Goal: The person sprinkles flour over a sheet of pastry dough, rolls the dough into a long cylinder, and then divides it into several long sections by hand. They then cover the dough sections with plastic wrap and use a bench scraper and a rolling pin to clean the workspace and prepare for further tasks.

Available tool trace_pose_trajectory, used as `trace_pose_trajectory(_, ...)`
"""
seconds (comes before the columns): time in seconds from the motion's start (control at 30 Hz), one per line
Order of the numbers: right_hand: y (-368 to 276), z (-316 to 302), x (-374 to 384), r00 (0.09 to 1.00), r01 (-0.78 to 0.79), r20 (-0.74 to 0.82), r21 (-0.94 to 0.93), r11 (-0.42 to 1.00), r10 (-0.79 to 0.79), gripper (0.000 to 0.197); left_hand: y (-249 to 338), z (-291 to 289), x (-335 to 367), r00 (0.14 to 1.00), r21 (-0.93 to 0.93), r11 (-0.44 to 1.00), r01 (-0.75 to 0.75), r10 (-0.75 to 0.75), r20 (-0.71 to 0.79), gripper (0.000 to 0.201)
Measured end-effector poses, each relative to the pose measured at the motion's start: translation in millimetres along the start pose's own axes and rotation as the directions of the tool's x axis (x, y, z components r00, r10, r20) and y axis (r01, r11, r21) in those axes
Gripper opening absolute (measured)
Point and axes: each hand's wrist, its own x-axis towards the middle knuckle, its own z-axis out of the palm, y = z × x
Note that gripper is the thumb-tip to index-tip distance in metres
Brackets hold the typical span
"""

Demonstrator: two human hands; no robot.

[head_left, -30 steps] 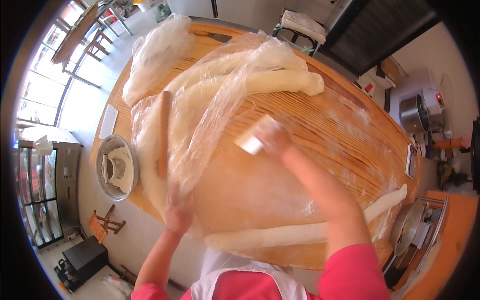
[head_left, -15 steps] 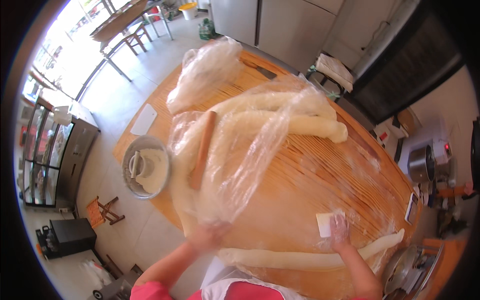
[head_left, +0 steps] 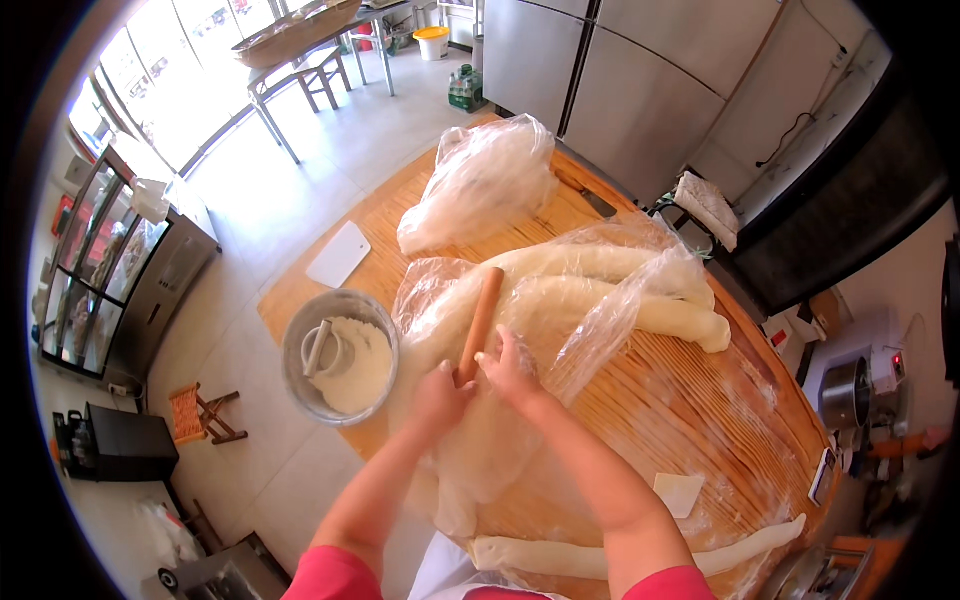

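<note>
The right grip [head_left: 513, 375] has let go of the pale square dough scraper [head_left: 679, 494] and come across to the left, so both grips now work side by side; the scraper lies flat on the counter [head_left: 640, 430], to the right of the right grip and nearer the body. In the work in hand, attention seems to have passed from scraping the wood to the wooden rolling pin [head_left: 483, 322] and the clear plastic sheet [head_left: 605, 335].

The pin lies on the sheet over the dough, its near end between the two grips and its length running away from them. The left grip [head_left: 441, 402] is half curled at that end, the right one narrow, thumb and fingers partly bent; I cannot tell whether either holds the pin, the plastic or both.

Thick dough rolls [head_left: 680, 322] stretch under the sheet beyond the right grip, their right ends bare. A thin dough rope [head_left: 550, 557] lies nearer the body than both grips, crossed by the right forearm. Left of the left grip stands a metal bowl [head_left: 295, 375] of flour [head_left: 365, 385].
</note>
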Motion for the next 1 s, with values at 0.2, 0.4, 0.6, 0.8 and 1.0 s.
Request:
trace_pose_trajectory(0.2,11,-15,-8,0.955,-0.271,0.121,0.727,0.631,0.270,0.039,36,-2,-30,0.938,-0.013,0.987,-0.163,0.159,0.307,0.030)
trace_pose_trajectory(0.4,55,-89,-108,0.827,-0.057,-0.200,0.900,0.431,0.526,0.039,-2,-9,-30,0.925,0.378,0.877,-0.296,0.362,-0.114,0.068)
trace_pose_trajectory(0.6,177,-203,-194,0.251,0.054,-0.592,0.799,0.599,0.766,0.047,14,11,-28,0.872,0.432,0.782,-0.449,0.489,0.023,0.062)
trace_pose_trajectory(0.8,240,-260,-259,0.021,-0.552,-0.795,0.496,0.670,0.606,0.057,5,65,-49,0.776,0.349,0.715,-0.606,0.629,0.059,0.051)
trace_pose_trajectory(1.0,263,-260,-241,0.426,-0.815,-0.739,-0.063,0.576,0.522,0.065,-35,28,-57,0.894,0.363,0.895,-0.261,0.366,-0.258,0.056)
